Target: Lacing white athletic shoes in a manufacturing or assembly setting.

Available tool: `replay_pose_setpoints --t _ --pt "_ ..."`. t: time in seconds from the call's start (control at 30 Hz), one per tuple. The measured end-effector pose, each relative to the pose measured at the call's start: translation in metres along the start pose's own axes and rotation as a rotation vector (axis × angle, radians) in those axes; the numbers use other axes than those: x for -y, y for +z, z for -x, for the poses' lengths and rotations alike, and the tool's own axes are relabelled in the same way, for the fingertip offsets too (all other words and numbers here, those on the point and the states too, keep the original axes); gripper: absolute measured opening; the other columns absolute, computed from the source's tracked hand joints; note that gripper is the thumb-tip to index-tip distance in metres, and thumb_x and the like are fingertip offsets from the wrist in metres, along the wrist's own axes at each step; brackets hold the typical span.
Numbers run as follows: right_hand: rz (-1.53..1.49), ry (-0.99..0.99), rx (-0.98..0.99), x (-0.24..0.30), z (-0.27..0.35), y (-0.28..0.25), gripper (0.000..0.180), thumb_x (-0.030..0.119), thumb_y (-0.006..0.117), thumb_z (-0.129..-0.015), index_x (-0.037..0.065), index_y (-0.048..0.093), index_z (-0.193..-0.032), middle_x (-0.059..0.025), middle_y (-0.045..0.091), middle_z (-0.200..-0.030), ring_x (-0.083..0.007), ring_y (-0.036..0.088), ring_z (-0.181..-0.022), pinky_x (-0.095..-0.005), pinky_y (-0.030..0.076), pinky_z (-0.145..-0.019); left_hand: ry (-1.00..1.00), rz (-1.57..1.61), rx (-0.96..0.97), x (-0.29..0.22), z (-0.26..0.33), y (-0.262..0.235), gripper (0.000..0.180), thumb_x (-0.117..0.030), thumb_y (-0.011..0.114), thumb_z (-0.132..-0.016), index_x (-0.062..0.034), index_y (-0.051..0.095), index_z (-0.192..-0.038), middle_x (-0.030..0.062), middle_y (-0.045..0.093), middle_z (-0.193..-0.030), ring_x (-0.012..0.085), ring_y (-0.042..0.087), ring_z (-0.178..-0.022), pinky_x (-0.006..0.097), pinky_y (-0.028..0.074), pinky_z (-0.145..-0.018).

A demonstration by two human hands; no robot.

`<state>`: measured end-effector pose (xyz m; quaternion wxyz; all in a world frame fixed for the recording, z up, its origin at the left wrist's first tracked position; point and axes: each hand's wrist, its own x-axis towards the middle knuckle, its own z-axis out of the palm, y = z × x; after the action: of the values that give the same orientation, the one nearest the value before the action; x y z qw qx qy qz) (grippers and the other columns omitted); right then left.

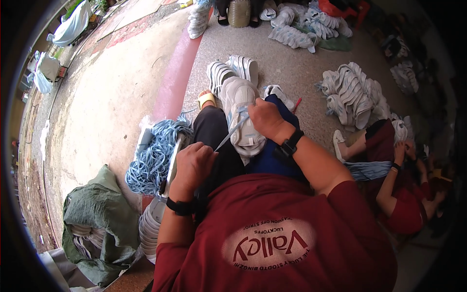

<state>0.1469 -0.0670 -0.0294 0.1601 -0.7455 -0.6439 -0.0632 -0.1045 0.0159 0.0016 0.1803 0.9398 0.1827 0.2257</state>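
A white sneaker (242, 113) lies on my lap, toe pointing away from me. My right hand (265, 118) rests on its upper and pinches a pale blue lace (233, 129) near the eyelets. The lace runs down and left to my left hand (193, 164), which is closed around its other end. Both wrists wear black bands. Two more white shoes (232, 70) stand sole-up just beyond the sneaker, by my foot in a yellow sandal (206, 99).
A heap of blue laces (154, 155) lies at my left. A green sack (99, 214) holds stacked white shoes. Piles of white shoes (352, 92) lie to the right and at the back (306, 24). Another person in red (404, 194) sits at right.
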Motion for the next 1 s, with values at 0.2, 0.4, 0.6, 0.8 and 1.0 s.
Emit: replay_pose_setpoints --t 0.2,0.4,0.6,0.8,1.0 --pt "-0.085 -0.129 -0.089 -0.02 -0.018 0.0 0.007 0.004 0.054 -0.068 0.002 0.05 -0.062 -0.0124 0.052 -0.061 -0.0246 0.055 -0.057 -0.0368 0.046 -0.053 -0.016 0.056 -0.005 0.013 -0.008 0.007 0.012 -0.013 0.068 -0.071 -0.0071 0.058 -0.069 0.0079 0.053 -0.065 0.028 0.056 -0.059 0.038 0.044 -0.052" --pt "-1.189 0.478 0.462 -0.046 -0.03 0.002 0.011 0.008 0.056 -0.068 0.007 0.052 -0.057 0.0011 0.042 -0.054 -0.0077 0.041 -0.055 -0.024 0.034 -0.053 -0.117 0.14 0.045 0.026 -0.021 0.019 0.01 -0.012 0.068 -0.071 -0.0065 0.06 -0.074 0.0085 0.058 -0.072 0.0287 0.059 -0.066 0.037 0.046 -0.058" --pt "-1.463 0.549 0.432 -0.053 -0.021 0.008 0.014 0.008 0.06 -0.069 0.005 0.053 -0.057 0.0028 0.046 -0.056 -0.0073 0.041 -0.054 -0.0227 0.035 -0.056 -0.223 0.137 -0.035 0.034 -0.021 0.021 0.011 -0.013 0.068 -0.071 -0.0065 0.06 -0.072 0.0086 0.057 -0.069 0.0281 0.059 -0.065 0.037 0.047 -0.056" --pt "-1.642 0.542 0.126 -0.035 0.0 0.014 0.014 0.008 0.067 -0.066 0.004 0.053 -0.066 0.0009 0.046 -0.06 -0.0082 0.04 -0.058 -0.0261 0.036 -0.057 -0.266 0.166 -0.127 0.035 -0.016 0.018 0.013 -0.011 0.071 -0.068 -0.0075 0.059 -0.069 0.007 0.054 -0.062 0.026 0.057 -0.059 0.033 0.044 -0.052" --pt "-0.856 0.374 0.057 -0.031 0.001 0.015 0.032 0.013 0.076 -0.062 0.003 0.048 -0.074 -0.0029 0.047 -0.065 -0.0124 0.043 -0.061 -0.0285 0.038 -0.056 -0.1 -0.206 -0.589 0.047 -0.006 -0.024 0.018 -0.005 0.069 -0.068 -0.0081 0.052 -0.062 0.0068 0.044 -0.055 0.0244 0.047 -0.05 0.035 0.036 -0.046"
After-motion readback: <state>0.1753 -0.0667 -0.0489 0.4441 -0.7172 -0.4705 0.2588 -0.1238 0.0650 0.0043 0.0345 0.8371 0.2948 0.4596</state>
